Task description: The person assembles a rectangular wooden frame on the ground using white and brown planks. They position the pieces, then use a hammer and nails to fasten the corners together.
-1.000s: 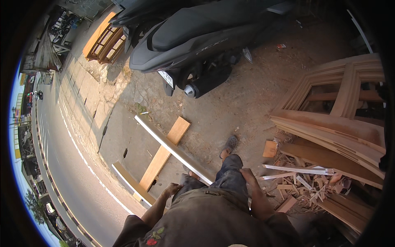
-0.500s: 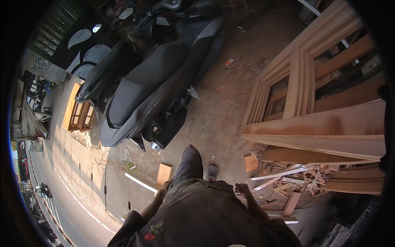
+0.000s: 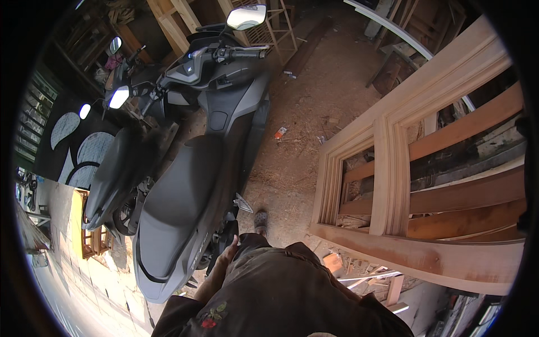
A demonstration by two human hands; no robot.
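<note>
Nearest, at the bottom, is the wearer's dark shirt [image 3: 264, 297], with twelve o'clock taken as straight ahead from it. The left hand [image 3: 224, 261] hangs at about ten o'clock, close against the wearer's side and just beside the grey motorbike [image 3: 185, 163]. Nothing shows in it, but its fingers are partly out of sight, so I cannot tell whether they are curled or loose, or whether they touch the bike. The right hand is hidden behind the body, so its grip cannot be told.

At twelve, one grey shoe [image 3: 261, 221] is on the dusty ground, just beside a pointed silver piece [image 3: 242, 203] that sticks out from the motorbike. The bike itself stretches from ten to twelve o'clock. From one to three stands a large wooden frame [image 3: 391, 174]; low at three, a wood block [image 3: 333, 263] and a white strip [image 3: 368, 277] lie on the ground.

To pass well here, I would hold the elbows in, set each foot midway between bike and frame, clear the silver piece with the shin, and brush neither the frame's edge nor the loose wood.

Farther off, an orange-red packet [image 3: 280, 132] lies at twelve, a second motorbike [image 3: 115, 168] stands at ten, and light planks [image 3: 168, 25] lean at eleven.
</note>
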